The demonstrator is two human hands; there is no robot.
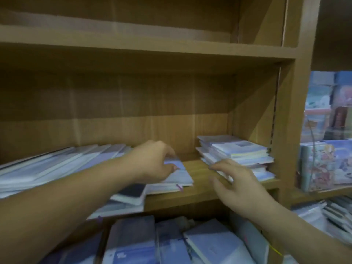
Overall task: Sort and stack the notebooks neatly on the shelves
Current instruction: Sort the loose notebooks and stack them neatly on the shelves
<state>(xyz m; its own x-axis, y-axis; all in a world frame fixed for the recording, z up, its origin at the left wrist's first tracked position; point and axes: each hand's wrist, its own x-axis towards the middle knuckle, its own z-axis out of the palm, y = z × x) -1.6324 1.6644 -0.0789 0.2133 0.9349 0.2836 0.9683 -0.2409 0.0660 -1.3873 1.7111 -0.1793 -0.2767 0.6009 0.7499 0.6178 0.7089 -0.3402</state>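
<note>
Brown wooden shelf [202, 184]; pale-blue notebook [181, 176], 9 o'clock, pinched by left hand [154, 161]; right hand [242, 185] loose-fingered beside 3 o'clock white notebook stack [238, 151].

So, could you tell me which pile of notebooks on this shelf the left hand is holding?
The low middle pile, its blue top cover pinched by the left hand. The tall right stack sits by the right hand instead.

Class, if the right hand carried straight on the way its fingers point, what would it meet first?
Probably the notebook stack at the right of the shelf: the right hand aims spread fingers at its near-left edge and may touch it; blur hides depth.
</note>
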